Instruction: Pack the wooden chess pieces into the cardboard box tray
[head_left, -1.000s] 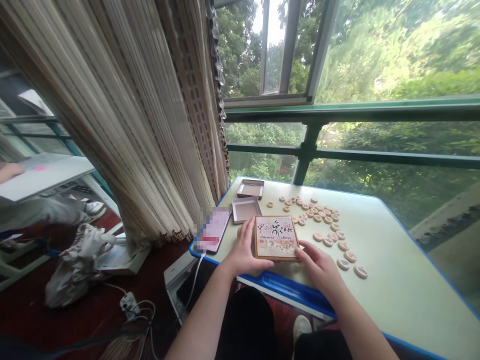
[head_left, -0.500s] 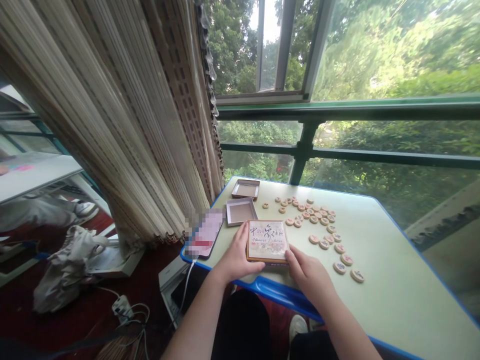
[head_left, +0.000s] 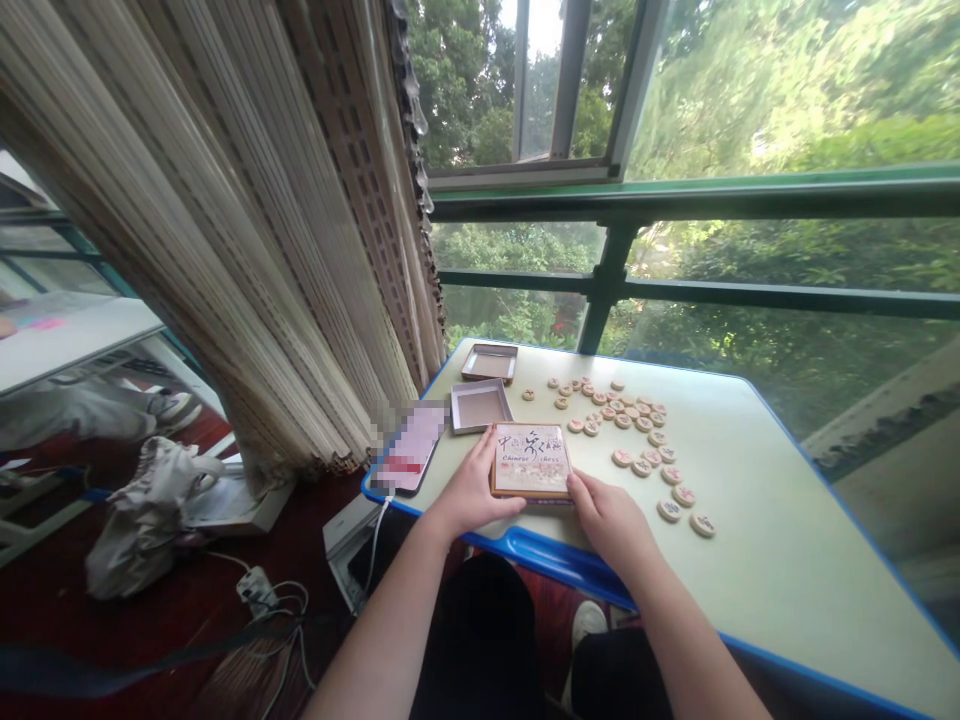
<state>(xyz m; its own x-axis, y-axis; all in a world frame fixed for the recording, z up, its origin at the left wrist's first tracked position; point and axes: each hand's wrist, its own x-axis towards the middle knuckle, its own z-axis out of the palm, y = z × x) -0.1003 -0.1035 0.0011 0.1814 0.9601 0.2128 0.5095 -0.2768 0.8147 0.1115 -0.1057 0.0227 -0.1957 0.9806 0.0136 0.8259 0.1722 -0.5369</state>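
Observation:
Between my two hands is a flat Chinese chess box [head_left: 531, 462], its printed lid face up, near the front edge of the table. My left hand [head_left: 474, 492] grips its left side, fingers along the edge and thumb near the front corner. At the box's right side, my right hand [head_left: 604, 510] holds the edge with its fingertips. To the right and behind lie many round wooden chess pieces [head_left: 643, 424], scattered loosely. Just behind the box sits an open shallow tray [head_left: 481, 386], with a second open tray [head_left: 513, 365] farther back.
A phone [head_left: 411, 450] with a white charging cable [head_left: 377, 540] lies at the table's left edge. The table [head_left: 780, 560] has a blue rim. A curtain [head_left: 300, 250] hangs at left; windows stand behind. A grey bag [head_left: 139, 520] and a power strip [head_left: 257, 590] are on the floor.
The whole view has shifted slightly, so the table and its contents sit a little higher in the picture. Both hands keep holding the chess box, with little change in their grip.

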